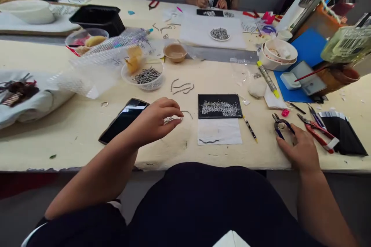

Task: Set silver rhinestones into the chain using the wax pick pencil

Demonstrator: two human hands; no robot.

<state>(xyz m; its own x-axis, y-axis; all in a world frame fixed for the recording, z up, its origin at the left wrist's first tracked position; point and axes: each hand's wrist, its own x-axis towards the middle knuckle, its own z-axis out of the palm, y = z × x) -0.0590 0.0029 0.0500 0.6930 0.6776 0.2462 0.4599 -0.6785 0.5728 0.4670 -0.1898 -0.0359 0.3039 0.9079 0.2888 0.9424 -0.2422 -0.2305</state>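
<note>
Silver beadwork in a small curved strand lies on the pale wooden bench, midway along its near edge and just under the left hand. Its long axis runs roughly left to right, along that edge. The left hand is far nearer to it than the right, with its fingers bunched and curled down over the strand; they hide the contact, so I cannot tell whether they pinch it.

A glossy black smartphone sits just left of that hand. To its right lie a white paper sheet and a flat black tray of silver beads. Toward the bench's right end, the right hand rests well apart from the strand, loosely spread, its fingers touching blue-handled steel pliers. Red-handled snips lie just beyond it. Farther back, a clear plastic tub of silver beads stands near the bench's far edge.
</note>
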